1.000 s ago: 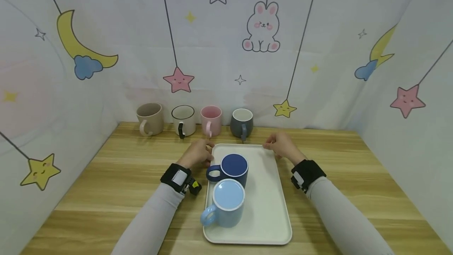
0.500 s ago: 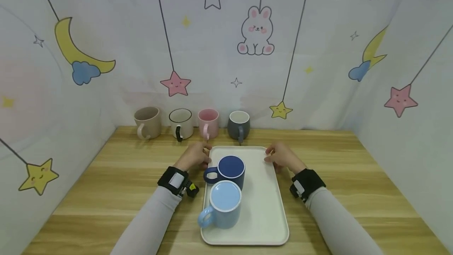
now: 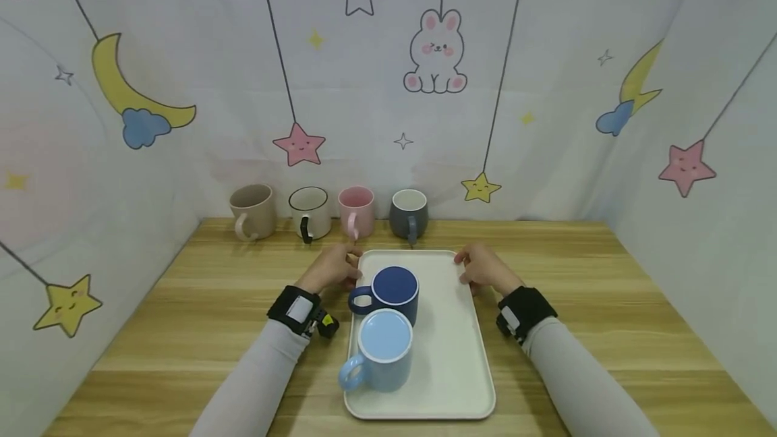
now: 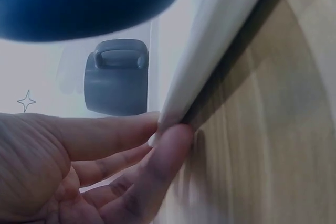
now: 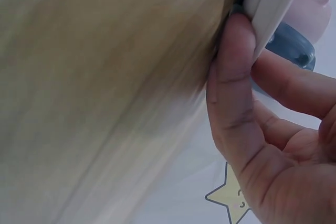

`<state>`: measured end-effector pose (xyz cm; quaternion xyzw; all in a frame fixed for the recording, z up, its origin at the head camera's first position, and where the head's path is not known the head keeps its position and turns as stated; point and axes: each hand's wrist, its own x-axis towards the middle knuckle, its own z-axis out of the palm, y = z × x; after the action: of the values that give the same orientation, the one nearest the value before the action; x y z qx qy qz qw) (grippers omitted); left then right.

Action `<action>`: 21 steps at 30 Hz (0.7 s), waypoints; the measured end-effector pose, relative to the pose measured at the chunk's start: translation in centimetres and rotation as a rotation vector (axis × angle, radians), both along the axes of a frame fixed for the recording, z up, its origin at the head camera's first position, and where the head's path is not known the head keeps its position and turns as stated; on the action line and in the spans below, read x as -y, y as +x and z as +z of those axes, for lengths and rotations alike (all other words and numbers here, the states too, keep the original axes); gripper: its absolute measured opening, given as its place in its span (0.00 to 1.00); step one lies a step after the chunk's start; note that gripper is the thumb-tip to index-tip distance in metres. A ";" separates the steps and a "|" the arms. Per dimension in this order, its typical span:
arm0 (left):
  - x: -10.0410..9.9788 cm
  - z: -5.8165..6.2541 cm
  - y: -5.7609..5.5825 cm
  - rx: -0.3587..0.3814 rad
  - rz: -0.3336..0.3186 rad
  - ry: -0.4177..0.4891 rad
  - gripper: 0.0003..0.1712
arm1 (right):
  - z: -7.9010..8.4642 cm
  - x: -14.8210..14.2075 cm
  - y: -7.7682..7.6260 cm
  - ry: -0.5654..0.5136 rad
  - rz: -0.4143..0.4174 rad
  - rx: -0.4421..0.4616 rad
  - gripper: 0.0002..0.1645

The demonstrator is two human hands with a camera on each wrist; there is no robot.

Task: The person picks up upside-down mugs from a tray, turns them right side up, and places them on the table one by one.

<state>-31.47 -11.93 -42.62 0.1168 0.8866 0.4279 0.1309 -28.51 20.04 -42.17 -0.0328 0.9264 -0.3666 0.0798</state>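
A white rectangular tray (image 3: pixel 449 356) lies on the wooden table, long side running away from me. My left hand (image 3: pixel 332 266) pinches its far left corner; in the left wrist view, thumb and fingers (image 4: pixel 176 145) meet at the tray edge. At the far right corner, my right hand (image 3: pixel 485 268) pinches the rim, with fingers (image 5: pixel 236 51) on the edge in the right wrist view. On the tray's left side stand a dark blue mug (image 3: pixel 396 287) and, nearer me, a light blue mug (image 3: pixel 388 363). Both handles point left, and white rings edge their tops.
Along the back of the table stand a beige mug (image 3: pixel 257 211), a white mug with a black handle (image 3: pixel 315 211), a pink mug (image 3: pixel 358 208) and a grey mug (image 3: pixel 408 214). A patterned cloth (image 3: pixel 364 106) hangs behind and at both sides.
The head view has shifted slightly. My right hand has come a little nearer me, to the tray's far right corner. The left hand stays at its corner, and the mugs have not moved.
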 end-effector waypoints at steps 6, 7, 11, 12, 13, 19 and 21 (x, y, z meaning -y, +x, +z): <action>0.6 1.7 0.3 0.012 -0.103 -0.047 0.23 | -0.2 -0.2 -0.2 0.002 -0.004 0.011 0.21; 0.8 2.2 0.4 0.010 -0.128 -0.040 0.22 | -0.1 -0.1 -0.2 0.006 0.002 0.013 0.22; 1.5 3.9 1.0 -0.020 -0.212 -0.011 0.17 | 0.2 0.2 -0.2 0.027 0.010 0.018 0.21; 1.7 4.3 1.2 -0.025 -0.232 -0.017 0.16 | 0.2 0.2 -0.2 0.030 0.007 0.021 0.21; 1.8 4.6 1.4 -0.029 -0.267 -0.022 0.15 | 0.2 0.2 -0.1 0.034 0.007 0.022 0.21; 2.3 6.2 2.3 -0.046 -0.499 -0.106 0.15 | 0.2 0.1 0.0 0.035 0.010 0.027 0.21; 2.2 6.7 2.6 -0.068 -0.553 -0.137 0.16 | 0.2 0.0 0.0 0.034 0.008 0.029 0.21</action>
<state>-28.83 -14.16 -35.97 0.3592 0.8518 0.3111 0.2205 -28.50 20.09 -41.97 -0.0300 0.9310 -0.3510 0.0954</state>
